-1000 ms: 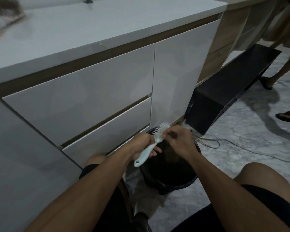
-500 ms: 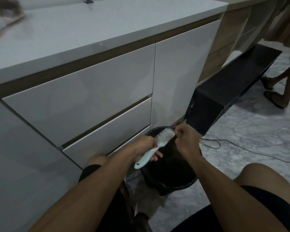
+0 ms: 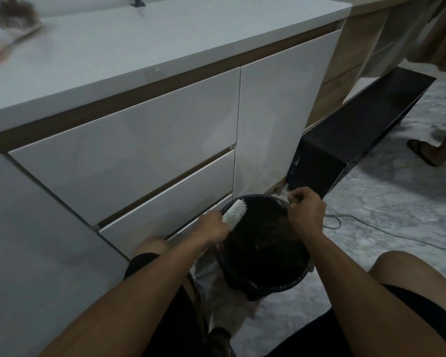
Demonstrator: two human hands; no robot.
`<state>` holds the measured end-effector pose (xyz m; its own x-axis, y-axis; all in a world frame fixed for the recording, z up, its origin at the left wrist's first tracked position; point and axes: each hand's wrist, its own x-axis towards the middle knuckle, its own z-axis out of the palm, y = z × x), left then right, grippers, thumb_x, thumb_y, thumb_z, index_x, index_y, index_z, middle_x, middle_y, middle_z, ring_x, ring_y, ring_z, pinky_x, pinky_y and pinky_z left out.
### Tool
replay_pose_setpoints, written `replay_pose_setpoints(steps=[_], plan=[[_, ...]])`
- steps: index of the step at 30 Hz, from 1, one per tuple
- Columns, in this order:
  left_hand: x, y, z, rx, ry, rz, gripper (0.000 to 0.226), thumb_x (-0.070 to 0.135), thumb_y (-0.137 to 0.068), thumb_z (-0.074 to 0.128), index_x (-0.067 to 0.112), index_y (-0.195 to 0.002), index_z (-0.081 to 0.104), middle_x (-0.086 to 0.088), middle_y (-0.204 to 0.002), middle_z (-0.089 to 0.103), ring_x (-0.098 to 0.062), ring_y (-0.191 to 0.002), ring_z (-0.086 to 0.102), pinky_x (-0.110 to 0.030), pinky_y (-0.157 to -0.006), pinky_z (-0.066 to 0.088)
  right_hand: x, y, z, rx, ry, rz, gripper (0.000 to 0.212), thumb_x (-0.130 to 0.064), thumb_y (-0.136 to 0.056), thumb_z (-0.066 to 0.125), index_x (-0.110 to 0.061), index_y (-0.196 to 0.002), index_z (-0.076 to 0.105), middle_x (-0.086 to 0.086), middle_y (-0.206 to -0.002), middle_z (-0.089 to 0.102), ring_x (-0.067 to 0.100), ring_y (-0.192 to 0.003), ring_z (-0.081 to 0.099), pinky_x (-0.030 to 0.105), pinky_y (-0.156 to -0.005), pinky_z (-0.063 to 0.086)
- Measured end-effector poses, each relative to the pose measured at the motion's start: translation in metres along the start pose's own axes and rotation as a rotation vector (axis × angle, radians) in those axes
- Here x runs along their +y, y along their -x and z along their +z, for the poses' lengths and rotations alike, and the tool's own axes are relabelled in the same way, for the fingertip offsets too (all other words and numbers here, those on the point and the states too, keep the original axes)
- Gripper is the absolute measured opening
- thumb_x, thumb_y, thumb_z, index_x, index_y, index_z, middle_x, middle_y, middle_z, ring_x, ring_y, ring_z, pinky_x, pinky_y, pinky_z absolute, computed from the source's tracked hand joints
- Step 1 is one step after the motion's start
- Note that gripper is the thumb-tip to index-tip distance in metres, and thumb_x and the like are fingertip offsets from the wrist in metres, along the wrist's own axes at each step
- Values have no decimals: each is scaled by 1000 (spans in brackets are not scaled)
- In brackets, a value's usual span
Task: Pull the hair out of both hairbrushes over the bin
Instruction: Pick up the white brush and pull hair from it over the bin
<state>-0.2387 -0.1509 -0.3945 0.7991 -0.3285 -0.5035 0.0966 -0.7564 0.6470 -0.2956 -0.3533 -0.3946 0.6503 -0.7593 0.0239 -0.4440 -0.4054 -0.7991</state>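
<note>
My left hand (image 3: 211,226) grips a pale hairbrush (image 3: 236,211) by its handle, the white bristled head sticking out over the left rim of the black bin (image 3: 294,279). My right hand (image 3: 305,212) is pinched shut above the bin's far right rim, apart from the brush; whether hair is between its fingers is too small to tell. A second hairbrush (image 3: 13,14), matted with brown hair, lies blurred at the far left of the white countertop (image 3: 144,45).
White drawer fronts (image 3: 139,150) stand right behind the bin. A black low shelf (image 3: 358,135) lies to the right, and a grey cable (image 3: 371,228) runs over the marble floor. Another person's sandalled foot (image 3: 422,153) is at the right edge. My knees flank the bin.
My right hand has pulled away from the bristles to the right, over the bin's far rim. My left hand has turned the brush, so the handle is now hidden.
</note>
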Motion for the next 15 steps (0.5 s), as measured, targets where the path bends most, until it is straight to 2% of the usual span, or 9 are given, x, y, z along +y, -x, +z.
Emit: replay_pose_setpoints(steps=[1, 3, 4, 6, 9, 12, 15], plan=[[-1, 0, -1, 29, -25, 11, 19, 4, -80, 50, 3, -90, 65, -30, -88, 70, -42, -77, 70, -40, -63, 55, 1, 0, 1, -13, -1, -6, 15, 2, -85, 59, -7, -91, 68, 10, -93, 71, 23, -87, 65, 33, -80, 52], [-2, 2, -1, 22, 15, 49, 17, 3, -80, 51, 9, -89, 64, -20, -74, 66, -34, -60, 67, -34, -54, 51, 1, 3, 4, -137, -11, -26, 11, -4, -88, 60, -8, -94, 68, 9, -92, 71, 22, -82, 67, 38, -81, 56], [-1, 4, -1, 8, 46, 69, 17, 1, -81, 51, 11, -87, 63, -14, -67, 62, -28, -50, 62, -29, -49, 47, -1, 7, 6, -232, -32, -24, 12, -9, -90, 61, -8, -99, 68, 8, -91, 72, 20, -78, 68, 40, -78, 58], [2, 7, 2, -8, 88, 104, 19, -1, -82, 52, 15, -85, 62, -9, -66, 59, -20, -44, 55, -25, -45, 44, -5, 16, 9, -427, -130, 13, 22, -19, -89, 66, -8, -108, 64, 6, -91, 72, 18, -70, 68, 34, -65, 59], [9, 6, 9, 12, 148, 166, 27, 0, -81, 57, 18, -98, 67, -10, -79, 65, -21, -50, 57, -32, -52, 51, -14, 29, 12, -667, -249, 125, 25, -26, -87, 68, -13, -109, 64, 4, -94, 73, 19, -74, 67, 28, -60, 55], [11, 4, 15, 76, 161, 238, 35, 3, -80, 61, 18, -109, 71, -11, -93, 73, -18, -61, 58, -35, -66, 55, -16, 29, 13, -704, -361, 213, 28, -22, -89, 66, -3, -109, 68, 9, -85, 71, 14, -70, 64, 24, -59, 53], [13, 7, 17, 97, 153, 289, 41, 2, -82, 63, 18, -120, 69, -8, -105, 74, -14, -75, 60, -26, -72, 51, -15, 22, 6, -705, -397, 287, 20, -14, -88, 67, -2, -103, 71, 11, -77, 64, 14, -67, 58, 24, -59, 49]])
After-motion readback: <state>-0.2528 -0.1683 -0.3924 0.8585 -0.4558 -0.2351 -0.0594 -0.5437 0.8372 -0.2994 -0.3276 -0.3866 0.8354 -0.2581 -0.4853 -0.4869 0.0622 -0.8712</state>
